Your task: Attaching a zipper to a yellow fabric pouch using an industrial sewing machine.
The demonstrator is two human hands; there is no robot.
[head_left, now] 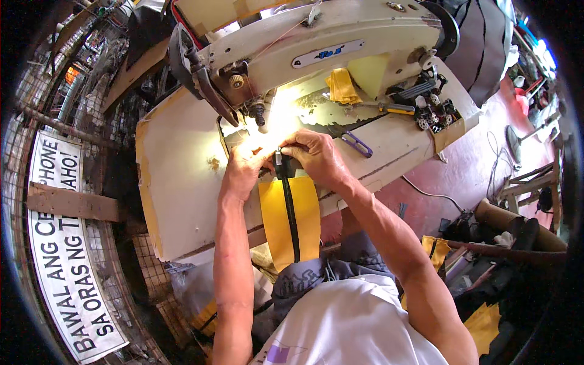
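Observation:
A yellow fabric piece [272,213] with a black zipper [288,207] down its middle hangs over the front edge of the sewing table. At the zipper's top end, a small metal zipper slider [278,157] shows between my hands. My left hand [244,167] is closed in a pinch at the zipper's left side, its fingertips partly washed out by the lamp's glare. From the right, my right hand [317,157] pinches the same end, thumb and forefinger together. Both hands are just in front of the sewing machine's [267,61] needle area.
Purple thread snips [357,145] lie right of my right hand. Behind them are a yellow-handled screwdriver [396,109], folded yellow fabric [343,86] and a box of bobbins [439,112]. A wire mesh wall with a white sign [70,243] stands at left.

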